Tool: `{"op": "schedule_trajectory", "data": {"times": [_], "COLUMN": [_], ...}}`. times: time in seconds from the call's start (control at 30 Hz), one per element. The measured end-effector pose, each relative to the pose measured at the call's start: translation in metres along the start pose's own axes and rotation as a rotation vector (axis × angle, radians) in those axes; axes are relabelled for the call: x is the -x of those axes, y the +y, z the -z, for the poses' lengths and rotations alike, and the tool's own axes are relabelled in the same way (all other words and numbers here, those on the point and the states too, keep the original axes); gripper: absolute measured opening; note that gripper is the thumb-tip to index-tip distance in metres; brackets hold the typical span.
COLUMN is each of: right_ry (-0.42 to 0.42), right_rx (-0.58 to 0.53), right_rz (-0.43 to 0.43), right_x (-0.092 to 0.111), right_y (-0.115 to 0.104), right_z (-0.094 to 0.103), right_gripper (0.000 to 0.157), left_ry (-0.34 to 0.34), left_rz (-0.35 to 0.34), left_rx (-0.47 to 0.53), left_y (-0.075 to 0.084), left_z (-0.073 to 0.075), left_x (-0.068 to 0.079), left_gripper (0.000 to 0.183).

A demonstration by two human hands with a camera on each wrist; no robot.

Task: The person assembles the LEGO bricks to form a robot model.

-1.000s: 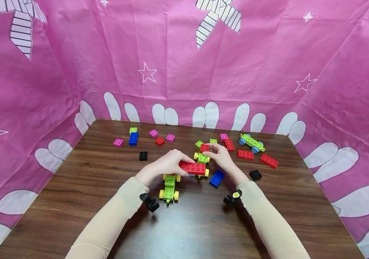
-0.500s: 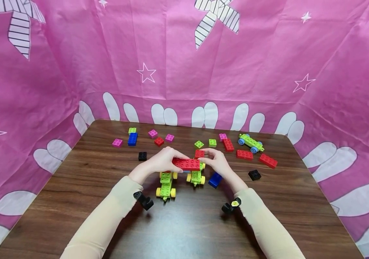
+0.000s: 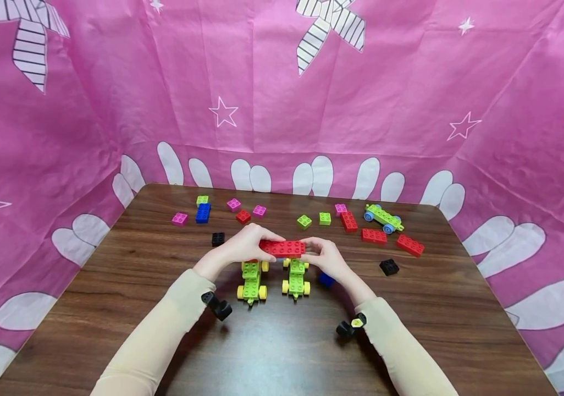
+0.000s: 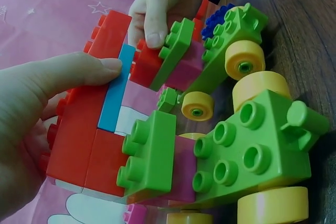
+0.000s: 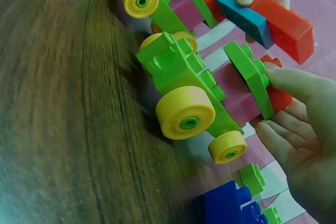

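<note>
My left hand grips a long red brick with a blue brick on its underside. These sit over the left toy car, which stacks a red brick, a green plate and a pink brick on a green base with yellow wheels. The right toy car stands beside it, built alike. My right hand pinches the small red brick on top of it, thumb on one side. In the left wrist view, the long brick's overhanging end is above that red brick, apart from it.
A blue brick lies by the right hand. Several loose red, pink, green and black bricks lie farther back. A green car base with blue wheels stands at the back right. Pink cloth hangs behind the brown table.
The right car has moved left and nearer, held by the right hand, and now stands alongside the left car. The left hand with the long red brick has shifted slightly left.
</note>
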State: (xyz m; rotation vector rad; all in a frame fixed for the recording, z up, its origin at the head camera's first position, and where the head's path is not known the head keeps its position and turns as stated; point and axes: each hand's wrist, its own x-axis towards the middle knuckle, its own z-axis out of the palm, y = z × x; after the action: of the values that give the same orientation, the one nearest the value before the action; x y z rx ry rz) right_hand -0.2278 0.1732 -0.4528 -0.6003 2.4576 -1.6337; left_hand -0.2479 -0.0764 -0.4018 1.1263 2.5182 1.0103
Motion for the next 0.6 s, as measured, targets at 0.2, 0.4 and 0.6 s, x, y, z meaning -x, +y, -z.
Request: {"op": "schedule_trajectory", "data": {"times": [0.2,0.4,0.6], "right_ry": [-0.002,-0.021,-0.033], "right_rx": [-0.015,-0.035,-0.028], "right_rz": [-0.017,-0.033,-0.025], "right_x": [0.001,0.008,0.016], "right_y": [0.012,-0.002,-0.024], "right_z": [-0.003,-0.005,-0.005], "right_gripper": [0.037,0.037,0.037], "left_ry": [0.001,-0.016,-0.027], "left_rz": [0.004,-0.001,0.004], "left_rx": [0.004,0.006,-0.011], "left_y": [-0.003,-0.004,-0.002], "left_z": [-0.001,-0.002,-0.002], "left_x": [-0.002,-0.005,-0.008], "left_gripper": [0.045,0.044,0.044]}}
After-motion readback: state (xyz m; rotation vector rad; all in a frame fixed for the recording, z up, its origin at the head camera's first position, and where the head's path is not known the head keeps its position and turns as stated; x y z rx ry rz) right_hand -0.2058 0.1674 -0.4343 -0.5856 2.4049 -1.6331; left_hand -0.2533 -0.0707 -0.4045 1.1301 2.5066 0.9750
